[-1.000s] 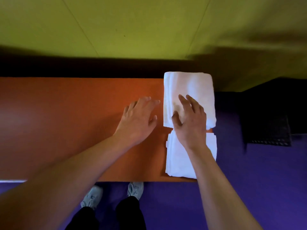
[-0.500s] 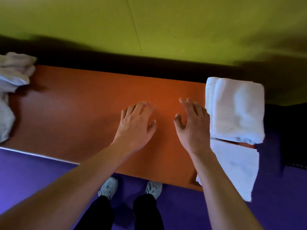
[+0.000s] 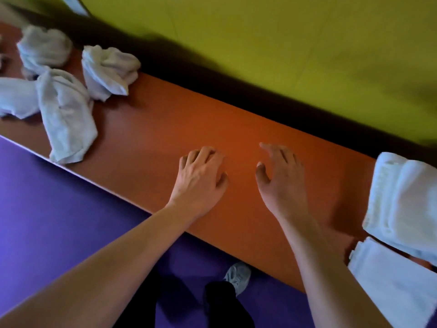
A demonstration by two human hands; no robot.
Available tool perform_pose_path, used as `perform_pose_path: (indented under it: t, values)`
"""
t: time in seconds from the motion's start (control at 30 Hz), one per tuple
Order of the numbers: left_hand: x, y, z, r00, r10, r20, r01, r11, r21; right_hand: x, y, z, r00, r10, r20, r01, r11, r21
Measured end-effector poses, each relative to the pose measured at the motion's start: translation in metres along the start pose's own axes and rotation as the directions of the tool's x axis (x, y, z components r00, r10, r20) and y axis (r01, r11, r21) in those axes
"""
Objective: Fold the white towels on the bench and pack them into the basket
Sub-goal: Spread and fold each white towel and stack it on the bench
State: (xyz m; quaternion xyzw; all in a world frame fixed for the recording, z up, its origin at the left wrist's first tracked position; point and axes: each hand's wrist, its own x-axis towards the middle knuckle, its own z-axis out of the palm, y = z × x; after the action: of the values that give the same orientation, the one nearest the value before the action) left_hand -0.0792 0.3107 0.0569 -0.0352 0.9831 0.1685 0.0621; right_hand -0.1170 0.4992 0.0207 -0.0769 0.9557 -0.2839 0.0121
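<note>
hands (image 3: 238,178) empty above bench (image 3: 151,129) | crumpled towels (image 3: 66,91) apparently unfolded

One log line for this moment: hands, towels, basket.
left hand open, empty | right hand open, empty | folded white towels bench right end | crumpled white towels bench left end | basket not in view

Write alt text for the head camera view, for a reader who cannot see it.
Two bare hands, left hand and right hand, hover open and empty over an orange bench. Crumpled white towels lie at its left end, folded towels at its right end; no basket shows.
</note>
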Motion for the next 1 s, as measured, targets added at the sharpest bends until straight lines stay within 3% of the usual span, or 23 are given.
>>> perform_pose_path:
  t: [0.37,0.63,0.8,0.93,1.0]
  values:
    - [-0.030,-0.214,-0.059,0.987,-0.152,-0.059,0.148,0.987,-0.063,0.019,-0.195,0.124,0.987,-0.066,0.146,0.059,0.997,0.051]
    - [-0.014,-0.375,-0.084,0.983,-0.182,0.020,0.183,0.983,-0.034,0.038,-0.307,0.223,0.988,-0.055,0.147,0.043,0.995,0.086]
    - [0.017,-0.457,-0.077,0.950,-0.296,0.100,0.295,0.955,0.026,0.045,-0.342,0.272,0.981,-0.001,0.194,-0.021,0.994,0.111]
    - [0.037,-0.502,-0.061,0.884,-0.418,0.210,0.448,0.885,-0.127,0.039,-0.346,0.290,0.970,0.032,0.242,-0.055,0.995,0.088]
    - [0.043,-0.508,-0.054,0.898,-0.407,0.171,0.435,0.881,-0.188,0.034,-0.341,0.293,0.963,0.048,0.264,-0.069,0.995,0.070]
